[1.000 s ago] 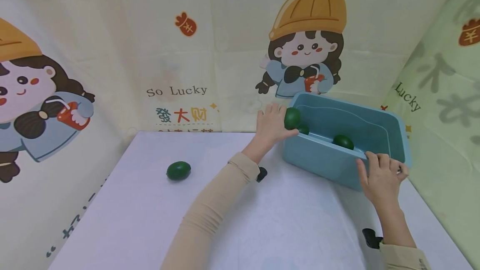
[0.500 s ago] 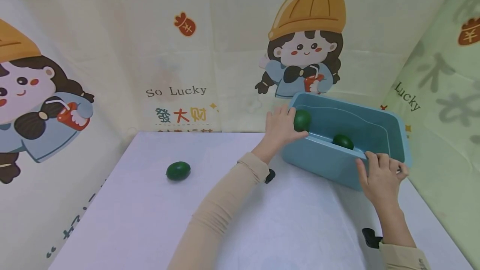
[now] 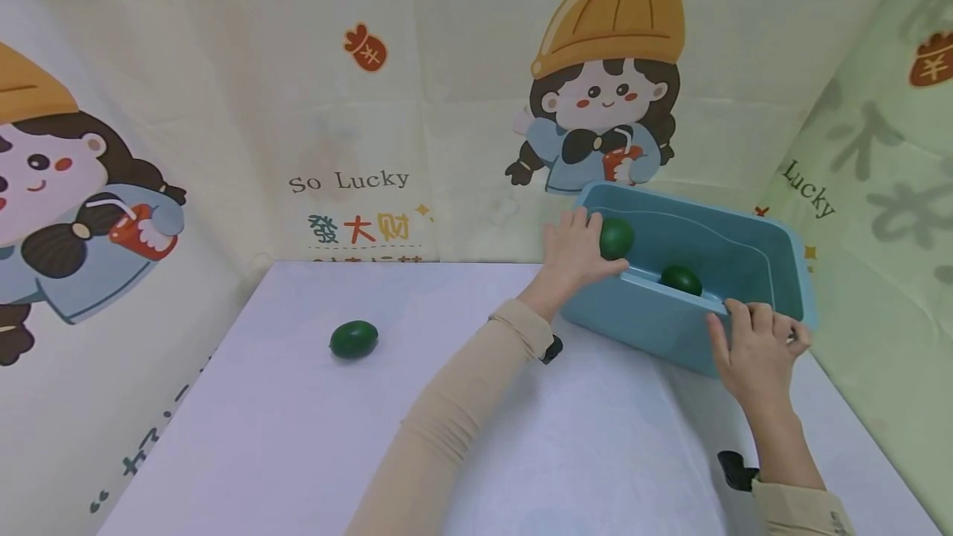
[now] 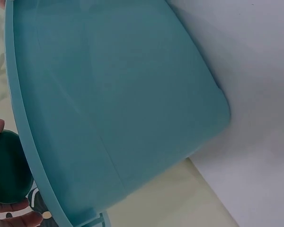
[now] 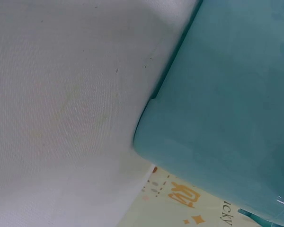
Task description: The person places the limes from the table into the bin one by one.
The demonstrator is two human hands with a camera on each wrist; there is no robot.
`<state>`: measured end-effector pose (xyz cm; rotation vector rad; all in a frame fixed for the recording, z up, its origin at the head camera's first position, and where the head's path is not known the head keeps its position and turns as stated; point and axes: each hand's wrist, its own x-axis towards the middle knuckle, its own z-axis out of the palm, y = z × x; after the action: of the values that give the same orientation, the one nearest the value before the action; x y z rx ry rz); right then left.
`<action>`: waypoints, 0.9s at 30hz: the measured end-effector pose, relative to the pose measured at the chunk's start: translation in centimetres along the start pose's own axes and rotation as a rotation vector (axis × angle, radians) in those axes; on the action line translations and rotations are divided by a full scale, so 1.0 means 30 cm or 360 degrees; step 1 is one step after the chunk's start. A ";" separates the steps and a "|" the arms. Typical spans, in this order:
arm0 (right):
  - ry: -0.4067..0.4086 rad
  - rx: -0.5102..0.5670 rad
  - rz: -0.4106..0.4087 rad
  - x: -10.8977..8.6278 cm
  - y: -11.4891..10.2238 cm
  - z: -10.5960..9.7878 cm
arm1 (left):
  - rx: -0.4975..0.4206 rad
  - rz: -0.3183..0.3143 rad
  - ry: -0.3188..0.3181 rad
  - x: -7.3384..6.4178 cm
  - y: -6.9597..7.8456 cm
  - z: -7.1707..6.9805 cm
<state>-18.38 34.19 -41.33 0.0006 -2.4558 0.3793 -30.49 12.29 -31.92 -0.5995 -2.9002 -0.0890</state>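
In the head view, my left hand (image 3: 575, 253) holds a dark green avocado (image 3: 617, 238) over the left end of a blue plastic bin (image 3: 633, 313). Thumb and fingers lie on either side of the avocado, which also shows beside the bin's rim in the left wrist view (image 4: 8, 165). My right hand (image 3: 761, 354) grips the bin's near rim at the right, its fingers bent over the edge. Inside the bin lies another avocado (image 3: 681, 280). One more avocado (image 3: 354, 339) rests on the white table, left of my left arm. The right wrist view shows the bin's outer wall (image 5: 217, 104) but no fingers.
The white table (image 3: 298, 437) runs back to a cream cloth backdrop (image 3: 462, 106) printed with cartoon figures and lettering. A green-tinted cloth side (image 3: 878, 296) rises close to the bin's right end. A small black object (image 3: 737, 471) sits at my right wrist.
My left hand has moved right with the avocado, from the bin's left edge to over its inside. An avocado seen below it earlier is now hidden. The right hand stays on the rim.
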 end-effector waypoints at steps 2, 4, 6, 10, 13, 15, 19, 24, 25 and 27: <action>0.0006 0.0001 -0.0006 0.000 0.000 0.001 | 0.0003 -0.0001 -0.0004 0.002 0.007 0.001; 0.0004 -0.0001 -0.0002 -0.001 -0.001 0.002 | 0.0001 -0.0001 -0.0010 0.005 0.013 0.003; 0.0003 -0.0001 0.0001 -0.001 -0.001 0.001 | -0.0003 -0.0004 -0.0015 0.007 0.019 0.004; 0.0015 0.0008 -0.0007 0.001 -0.002 0.000 | -0.0035 -0.0009 -0.0022 0.012 0.031 0.009; 0.0021 0.0013 -0.0014 0.002 -0.002 0.001 | -0.0048 -0.0011 -0.0026 0.015 0.039 0.014; 0.0028 0.0014 -0.0019 0.002 -0.001 0.002 | -0.0044 -0.0009 -0.0026 0.018 0.045 0.017; 0.0049 0.0015 -0.0034 0.004 0.001 0.005 | -0.0042 -0.0015 -0.0024 0.024 0.056 0.025; 0.0044 0.0015 -0.0029 0.004 0.002 0.006 | -0.0048 -0.0024 -0.0018 0.028 0.068 0.029; 0.0039 0.0014 -0.0023 0.004 0.002 0.005 | -0.0048 -0.0025 -0.0021 0.029 0.070 0.031; 0.0031 0.0016 -0.0014 0.004 0.001 0.004 | -0.0049 -0.0024 -0.0022 0.030 0.075 0.034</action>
<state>-18.55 34.20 -41.36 0.0117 -2.4337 0.3865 -30.55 14.80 -32.71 -0.5851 -2.9218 -0.1324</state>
